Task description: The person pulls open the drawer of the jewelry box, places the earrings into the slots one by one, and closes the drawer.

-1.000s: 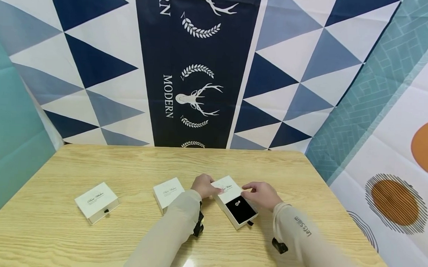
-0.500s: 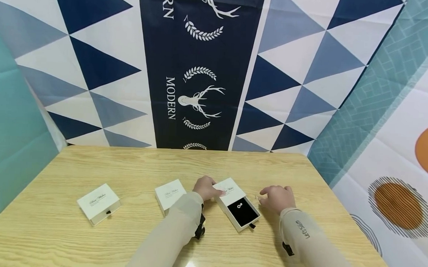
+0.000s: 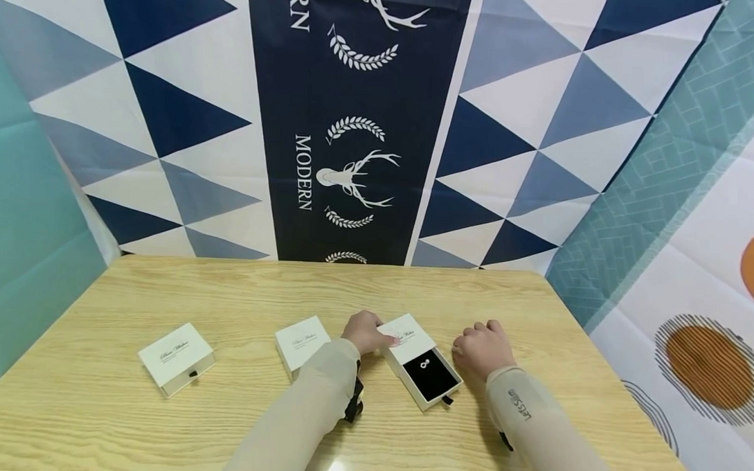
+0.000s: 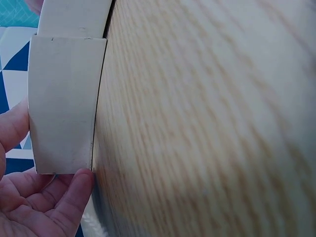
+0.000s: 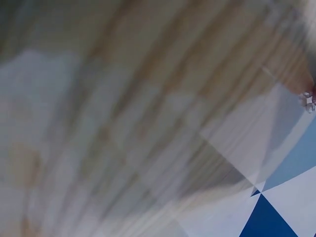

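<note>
My left hand grips the back and side of a white gift box in the head view. The box's drawer is pulled partly out toward me, showing a black pad and a small silvery ornament on it. In the left wrist view, fingertips press the end of the box's sleeve. To the right of the drawer is my right hand, low over the table, fingers curled. At the right wrist view's edge, its fingertips pinch a small sparkling piece of jewellery.
Two more white boxes sit on the wooden table: a middle box partly behind my left sleeve, and a left box with a black pull tab. A patterned cloth hangs behind the table's far edge.
My right hand has moved off the open drawer to the right, and its fingers now curl toward the table. The left hand keeps its hold on the box. The head view has shifted slightly.
</note>
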Demonstrator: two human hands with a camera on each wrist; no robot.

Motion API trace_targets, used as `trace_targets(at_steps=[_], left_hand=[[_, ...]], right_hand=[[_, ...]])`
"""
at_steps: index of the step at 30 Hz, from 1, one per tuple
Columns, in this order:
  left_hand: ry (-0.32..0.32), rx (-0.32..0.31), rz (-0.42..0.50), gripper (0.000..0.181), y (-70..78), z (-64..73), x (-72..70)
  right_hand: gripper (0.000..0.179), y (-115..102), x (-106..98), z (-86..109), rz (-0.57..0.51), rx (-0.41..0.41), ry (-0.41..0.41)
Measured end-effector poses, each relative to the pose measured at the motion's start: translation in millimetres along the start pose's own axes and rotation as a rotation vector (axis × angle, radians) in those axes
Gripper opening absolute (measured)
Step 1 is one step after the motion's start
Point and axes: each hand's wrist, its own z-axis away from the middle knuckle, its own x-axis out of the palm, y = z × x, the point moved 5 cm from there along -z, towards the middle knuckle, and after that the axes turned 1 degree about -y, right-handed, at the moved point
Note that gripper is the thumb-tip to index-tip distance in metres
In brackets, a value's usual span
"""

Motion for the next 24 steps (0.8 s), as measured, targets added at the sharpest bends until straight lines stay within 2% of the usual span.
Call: trace_targets(at_steps=[10, 24], left_hand=[[-0.011, -0.029, 0.004, 0.028, 2.3, 0.7, 2.0], [-0.010, -0.011, -0.024, 0.029, -2.5, -4.4, 2.2]], right_hand=[[0.016, 3.0, 2.2, 0.3, -0.027, 0.014, 0.006], [0.003, 9.3, -4.5, -5.9, -0.075, 0.009, -0.151]])
